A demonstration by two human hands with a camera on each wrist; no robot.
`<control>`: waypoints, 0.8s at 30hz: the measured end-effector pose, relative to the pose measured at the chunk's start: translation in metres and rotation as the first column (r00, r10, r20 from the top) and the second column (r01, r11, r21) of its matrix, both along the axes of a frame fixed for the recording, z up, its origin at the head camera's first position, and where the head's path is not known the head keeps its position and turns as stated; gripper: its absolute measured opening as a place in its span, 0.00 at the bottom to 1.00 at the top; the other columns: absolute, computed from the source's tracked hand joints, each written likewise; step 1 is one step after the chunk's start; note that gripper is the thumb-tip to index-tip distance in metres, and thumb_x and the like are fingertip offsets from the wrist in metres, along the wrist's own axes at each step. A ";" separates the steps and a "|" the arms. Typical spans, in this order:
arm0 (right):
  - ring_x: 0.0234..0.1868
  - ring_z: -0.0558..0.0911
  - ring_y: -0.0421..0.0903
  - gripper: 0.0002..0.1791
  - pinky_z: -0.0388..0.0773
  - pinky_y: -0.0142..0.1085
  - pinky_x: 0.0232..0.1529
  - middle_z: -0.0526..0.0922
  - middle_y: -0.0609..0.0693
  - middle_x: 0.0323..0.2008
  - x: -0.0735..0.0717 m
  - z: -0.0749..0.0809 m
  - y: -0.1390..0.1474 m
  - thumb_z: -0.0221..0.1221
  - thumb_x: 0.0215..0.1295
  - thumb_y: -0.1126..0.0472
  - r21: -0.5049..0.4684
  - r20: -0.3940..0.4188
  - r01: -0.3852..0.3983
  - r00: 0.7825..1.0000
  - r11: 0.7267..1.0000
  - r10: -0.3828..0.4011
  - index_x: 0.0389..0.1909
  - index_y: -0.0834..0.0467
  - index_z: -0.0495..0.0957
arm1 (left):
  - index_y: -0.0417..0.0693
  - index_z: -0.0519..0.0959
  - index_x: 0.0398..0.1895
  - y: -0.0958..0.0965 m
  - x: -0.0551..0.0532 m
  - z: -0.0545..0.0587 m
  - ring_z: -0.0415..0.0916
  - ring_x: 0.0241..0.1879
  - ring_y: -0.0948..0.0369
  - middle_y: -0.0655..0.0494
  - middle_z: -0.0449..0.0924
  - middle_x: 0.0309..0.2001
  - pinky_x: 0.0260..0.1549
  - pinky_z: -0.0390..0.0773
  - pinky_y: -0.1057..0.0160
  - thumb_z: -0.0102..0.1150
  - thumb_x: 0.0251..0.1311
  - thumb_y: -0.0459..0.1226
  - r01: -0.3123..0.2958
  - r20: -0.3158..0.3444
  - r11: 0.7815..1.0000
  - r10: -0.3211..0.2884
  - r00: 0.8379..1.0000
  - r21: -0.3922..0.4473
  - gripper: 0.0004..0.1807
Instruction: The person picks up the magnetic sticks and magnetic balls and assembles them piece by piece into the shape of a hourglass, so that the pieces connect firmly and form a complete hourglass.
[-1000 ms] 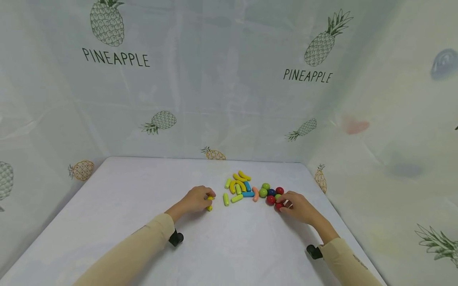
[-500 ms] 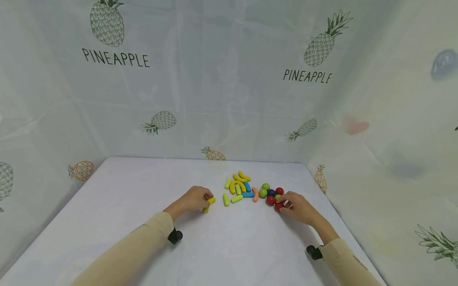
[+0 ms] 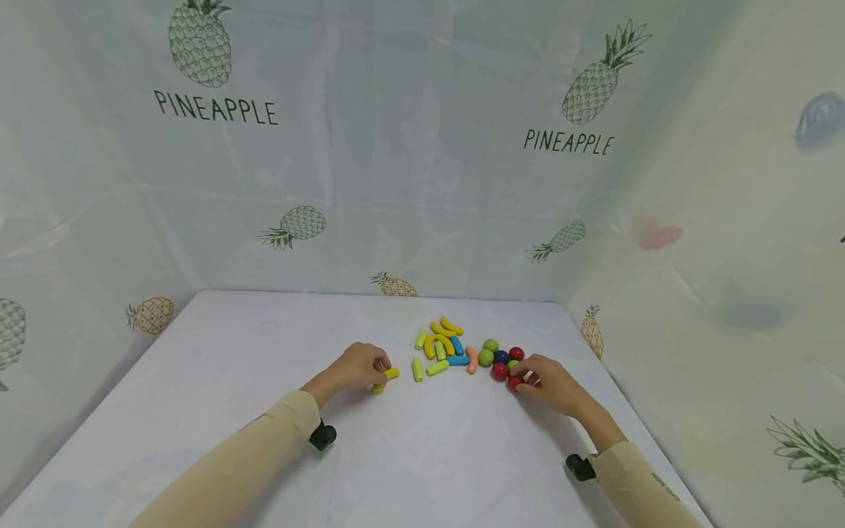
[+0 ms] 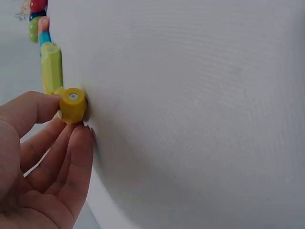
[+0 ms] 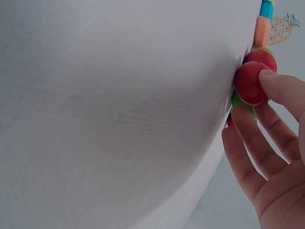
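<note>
My left hand pinches a yellow toy banana between thumb and fingers, low over the white table. In the left wrist view one blunt end of that banana faces the camera. My right hand holds a red ball at the near edge of a ball cluster. The right wrist view has the thumb on this red ball, with fingertips beside it near a green ball. Another red ball, a dark blue ball and a green ball sit alongside.
Between the hands lie several yellow bananas, light green sticks, blue sticks and a curved pink piece. Behind the white table hangs a pineapple-print curtain.
My left hand has turned the yellow banana and drawn it slightly nearer and left, so its far end points right. The right hand has stayed on the red ball.
</note>
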State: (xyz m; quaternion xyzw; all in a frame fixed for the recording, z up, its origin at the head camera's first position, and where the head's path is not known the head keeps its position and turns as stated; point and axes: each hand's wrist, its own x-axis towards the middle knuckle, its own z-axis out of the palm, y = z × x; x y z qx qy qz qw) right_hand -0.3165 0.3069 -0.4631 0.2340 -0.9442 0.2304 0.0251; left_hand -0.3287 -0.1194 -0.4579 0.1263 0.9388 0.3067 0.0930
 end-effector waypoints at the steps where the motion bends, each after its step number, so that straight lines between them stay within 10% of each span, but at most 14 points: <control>1: 0.41 0.83 0.43 0.12 0.84 0.33 0.42 0.83 0.46 0.41 0.000 0.000 0.001 0.71 0.66 0.68 0.000 0.004 0.002 1.000 1.000 -0.002 0.48 0.55 0.86 | 0.49 0.87 0.42 0.000 0.000 0.000 0.77 0.34 0.61 0.59 0.81 0.34 0.33 0.80 0.65 0.77 0.58 0.33 -0.006 0.001 1.000 0.006 1.000 0.000 0.10; 24: 0.40 0.82 0.42 0.12 0.83 0.32 0.42 0.85 0.47 0.43 0.001 0.002 0.002 0.70 0.68 0.67 -0.003 0.007 0.003 1.000 1.000 -0.003 0.51 0.56 0.87 | 0.50 0.86 0.43 -0.032 0.016 0.009 0.80 0.36 0.60 0.57 0.84 0.37 0.32 0.82 0.63 0.72 0.58 0.32 -0.028 0.010 0.998 0.027 1.000 0.060 0.10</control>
